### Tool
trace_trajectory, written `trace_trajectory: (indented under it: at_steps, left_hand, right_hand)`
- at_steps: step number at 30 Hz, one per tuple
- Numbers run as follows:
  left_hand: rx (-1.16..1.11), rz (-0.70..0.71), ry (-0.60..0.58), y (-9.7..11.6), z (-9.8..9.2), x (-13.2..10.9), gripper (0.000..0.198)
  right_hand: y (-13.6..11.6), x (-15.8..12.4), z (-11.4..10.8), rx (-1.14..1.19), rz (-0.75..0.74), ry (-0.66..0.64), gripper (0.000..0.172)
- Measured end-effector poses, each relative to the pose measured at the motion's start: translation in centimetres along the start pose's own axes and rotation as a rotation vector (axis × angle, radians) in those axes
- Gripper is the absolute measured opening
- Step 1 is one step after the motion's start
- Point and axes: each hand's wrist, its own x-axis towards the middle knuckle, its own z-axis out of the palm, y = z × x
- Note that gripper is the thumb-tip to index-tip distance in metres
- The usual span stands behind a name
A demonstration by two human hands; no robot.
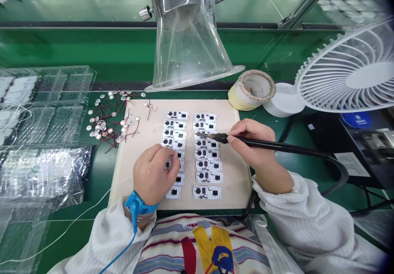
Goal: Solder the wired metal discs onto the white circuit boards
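Two columns of small white circuit boards (pixel 206 155) with black chips lie on a cream work mat (pixel 234 183). My right hand (pixel 250 140) grips a black soldering iron (pixel 271 143), and its tip sits just above the upper boards of the right column. My left hand (pixel 155 173) rests curled over the lower part of the left column (pixel 174 136), hiding several boards. A thin pale wire (pixel 92 208) runs across the green bench towards my left hand, though whether the hand holds it is hidden.
A heap of metal discs with red and black leads (pixel 112 118) lies by the mat. Clear plastic trays (pixel 46 105) and a crinkled bag (pixel 43 175) sit left. A transparent fume hood (pixel 187 48), tape roll (pixel 251 90) and white fan (pixel 347 70) stand beyond.
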Motion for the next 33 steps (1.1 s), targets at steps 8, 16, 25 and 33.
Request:
trace_trajectory:
  at_steps: [8, 16, 25, 33]
  left_hand:
    - [-0.001, 0.006, -0.001, -0.05, 0.18, 0.08, 0.012]
    - [-0.014, -0.007, -0.014, 0.04, 0.19, 0.21, 0.013]
    - [-0.009, 0.007, -0.014, 0.10, 0.19, 0.16, 0.013]
    - [-0.014, -0.008, -0.010, 0.03, 0.44, 0.11, 0.013]
  right_hand:
    - [-0.07, 0.09, 0.07, 0.013, -0.013, -0.019, 0.014]
    - [0.19, 0.00, 0.11, 0.020, -0.023, -0.036, 0.015]
    - [-0.20, 0.01, -0.01, -0.018, -0.049, -0.068, 0.012]
    - [-0.27, -0.08, 0.06, -0.040, -0.083, -0.065, 0.013]
